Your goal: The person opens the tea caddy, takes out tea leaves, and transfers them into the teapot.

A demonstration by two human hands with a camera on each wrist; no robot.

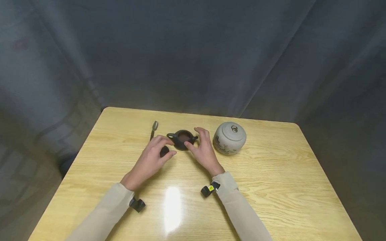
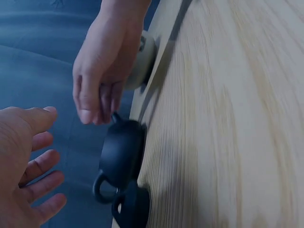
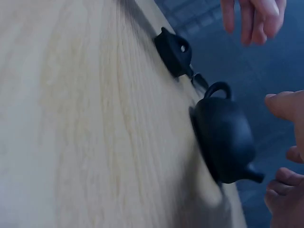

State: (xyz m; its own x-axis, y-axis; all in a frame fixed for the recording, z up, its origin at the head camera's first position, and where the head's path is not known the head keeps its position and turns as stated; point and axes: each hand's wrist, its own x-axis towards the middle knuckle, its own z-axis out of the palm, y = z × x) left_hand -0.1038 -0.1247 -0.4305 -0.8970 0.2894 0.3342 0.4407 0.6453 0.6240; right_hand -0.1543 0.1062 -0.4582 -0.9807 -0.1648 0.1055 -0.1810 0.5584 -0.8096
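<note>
Teapot point(image 3: 224, 137), one, dark, uncovered: stood on the wooden table point(image 1: 271, 187), spout rightward. Lid point(image 3: 170, 55), one, dark: sat on the table near the teapot's handle. Utensil point(image 1: 154, 126), one, metal-tipped: lay left of the teapot. Jar point(image 1: 229, 140), one, pale, ring-topped: stood right of the teapot. Left hand point(image 1: 152, 156): released, fingers loosely curved, near the teapot's handle. Right hand point(image 1: 205, 152): released, just beside the teapot's spout.

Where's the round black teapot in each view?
Head: the round black teapot sits just below centre, slightly left.
Left wrist: the teapot is low, left of centre.
Right wrist: the teapot is right of centre.
Shared landmark: small black lid with a pierced knob, near the teapot.
</note>
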